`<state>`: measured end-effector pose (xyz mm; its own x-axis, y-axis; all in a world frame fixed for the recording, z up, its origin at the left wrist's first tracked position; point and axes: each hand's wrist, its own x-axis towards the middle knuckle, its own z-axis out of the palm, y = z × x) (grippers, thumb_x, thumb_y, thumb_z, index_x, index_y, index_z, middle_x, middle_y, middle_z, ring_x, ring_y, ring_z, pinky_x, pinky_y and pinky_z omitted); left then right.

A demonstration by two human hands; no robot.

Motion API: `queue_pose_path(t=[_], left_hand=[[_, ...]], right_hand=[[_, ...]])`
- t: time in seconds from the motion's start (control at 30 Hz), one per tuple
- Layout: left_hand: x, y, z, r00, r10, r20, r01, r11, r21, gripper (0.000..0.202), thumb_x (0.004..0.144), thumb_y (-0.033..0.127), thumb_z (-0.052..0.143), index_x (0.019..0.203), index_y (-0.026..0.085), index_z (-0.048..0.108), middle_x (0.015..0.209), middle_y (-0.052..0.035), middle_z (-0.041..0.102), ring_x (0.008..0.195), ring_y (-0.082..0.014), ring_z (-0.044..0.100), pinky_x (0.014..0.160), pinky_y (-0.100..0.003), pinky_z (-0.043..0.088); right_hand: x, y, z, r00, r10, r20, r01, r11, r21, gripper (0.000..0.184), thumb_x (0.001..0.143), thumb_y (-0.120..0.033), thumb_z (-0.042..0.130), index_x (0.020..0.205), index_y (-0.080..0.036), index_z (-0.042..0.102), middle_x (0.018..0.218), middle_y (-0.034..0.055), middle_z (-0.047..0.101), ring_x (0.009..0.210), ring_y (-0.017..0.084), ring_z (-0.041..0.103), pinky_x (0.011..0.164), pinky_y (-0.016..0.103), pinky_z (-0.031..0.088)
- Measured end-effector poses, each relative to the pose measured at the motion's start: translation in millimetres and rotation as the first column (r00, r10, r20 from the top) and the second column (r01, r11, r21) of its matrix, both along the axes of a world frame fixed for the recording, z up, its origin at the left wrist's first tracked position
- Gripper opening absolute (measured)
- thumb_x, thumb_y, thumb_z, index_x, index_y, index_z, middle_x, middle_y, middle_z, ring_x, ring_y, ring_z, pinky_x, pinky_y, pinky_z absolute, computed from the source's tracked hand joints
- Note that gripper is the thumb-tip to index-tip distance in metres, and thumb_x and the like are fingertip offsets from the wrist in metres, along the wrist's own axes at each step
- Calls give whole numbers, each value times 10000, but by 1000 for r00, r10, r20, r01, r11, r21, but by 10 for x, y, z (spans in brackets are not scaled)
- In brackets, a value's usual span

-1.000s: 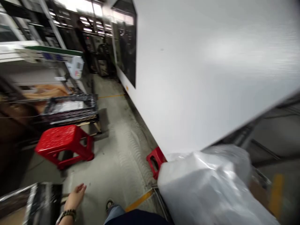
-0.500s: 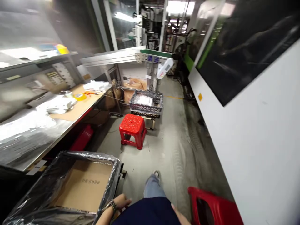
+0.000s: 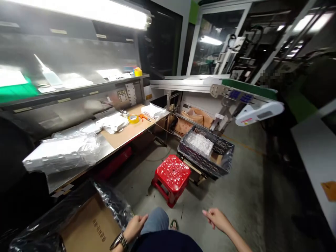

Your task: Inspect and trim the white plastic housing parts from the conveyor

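Observation:
My left hand, with a dark watch on its wrist, hangs at my left thigh with fingers curled in. Nothing shows in it. Near it stands a crate lined with black plastic, with a flat cardboard sheet on its bottom. My right hand is held out over the floor at my right side, empty, its fingers loosely bent and partly apart. A red plastic stool stands on the floor ahead, touched by neither hand.
To the left runs a workbench with bagged white parts and yellow tape. Beyond the stool, a dark crate holds wrapped white parts. A conveyor crosses behind; a machine panel stands right.
My view has turned left and come nearer to the stool and workbench. My right hand has swung forward into view. The second red stool at the right has left the picture.

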<state>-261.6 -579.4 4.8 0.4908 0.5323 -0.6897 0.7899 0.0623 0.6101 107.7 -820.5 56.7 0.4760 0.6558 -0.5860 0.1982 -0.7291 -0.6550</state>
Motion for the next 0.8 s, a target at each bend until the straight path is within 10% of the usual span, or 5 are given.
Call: queue_pose_path(t=[0.13,0.27,0.57,0.67,0.8], left_hand=[[-45,499,97,986,155,-58,-149,984,96,399,860,554,490,1025,259,702,768,-72,747,822,-346,754,834,-442,536],[-165,1225,124,963,262,-61,-249,954,168,587,594,360,662,1173,259,670,1222,-152,742,1248,-401,637,1081,-467,418],[156,3704,597,883,429,190,-460,872,166,443,480,419,823,900,280,792,1105,-129,790,1176,-446,660,1099,-521,413],[317,4703,797,775,544,321,-606,784,135,455,563,549,824,908,255,781,1063,-110,791,1136,-383,680,1070,-472,458],[484,5932,776,502,773,389,-847,530,40,542,863,557,689,1227,157,646,1268,-147,681,1156,-284,662,1010,-448,515]], right_hand=[[440,1450,-11,980,108,165,-122,989,78,370,796,-540,580,601,-254,710,495,70,657,611,295,708,755,384,518],[432,2845,-132,962,166,219,-210,957,198,257,792,-371,611,875,-238,814,1000,111,797,1041,311,732,954,380,517],[163,5804,-125,983,141,119,-177,904,388,298,738,-391,669,941,-212,794,1163,143,715,832,288,734,836,449,599],[79,6651,63,987,158,36,-157,880,447,340,741,-419,683,981,-203,788,1241,159,677,770,254,713,882,465,578],[-164,7455,194,963,231,-139,-144,875,462,359,748,-456,747,1022,-227,780,1211,120,699,965,279,695,1000,439,518]])
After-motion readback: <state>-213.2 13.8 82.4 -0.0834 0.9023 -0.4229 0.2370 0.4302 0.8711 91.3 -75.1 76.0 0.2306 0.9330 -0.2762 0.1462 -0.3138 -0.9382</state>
